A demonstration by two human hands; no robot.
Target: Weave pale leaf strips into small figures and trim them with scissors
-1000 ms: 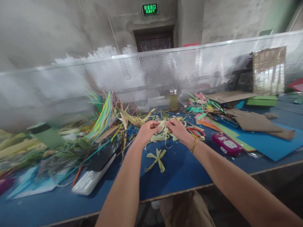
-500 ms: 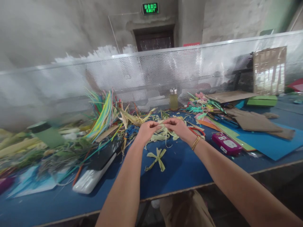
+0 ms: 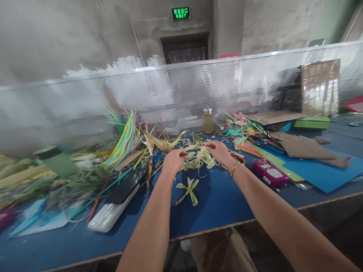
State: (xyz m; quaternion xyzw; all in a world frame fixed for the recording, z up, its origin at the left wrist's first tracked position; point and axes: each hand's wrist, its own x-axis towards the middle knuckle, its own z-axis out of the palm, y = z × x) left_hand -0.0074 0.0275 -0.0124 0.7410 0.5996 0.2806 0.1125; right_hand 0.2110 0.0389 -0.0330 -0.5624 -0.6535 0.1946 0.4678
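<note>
My left hand point(image 3: 173, 160) and my right hand point(image 3: 219, 151) are held out over the blue table point(image 3: 215, 204), each pinched on an end of a thin pale leaf strip point(image 3: 195, 146) stretched between them. Just below the strip lies a heap of pale green leaf strips point(image 3: 198, 160). Nearer to me a small knotted bow of leaf strips point(image 3: 187, 190) rests on the blue surface. A gold bracelet point(image 3: 235, 169) circles my right wrist.
A pile of coloured strips and dried leaves point(image 3: 124, 139) lies at left, with a black-and-white flat case point(image 3: 116, 204) beside it. A magenta case point(image 3: 268, 173), brown cardboard point(image 3: 306, 147), a small bottle point(image 3: 207, 120) and a perforated metal screen point(image 3: 181, 90) stand at right and behind.
My hands have drawn apart, the left going down-left and the right moving right, pulling the strip out between them.
</note>
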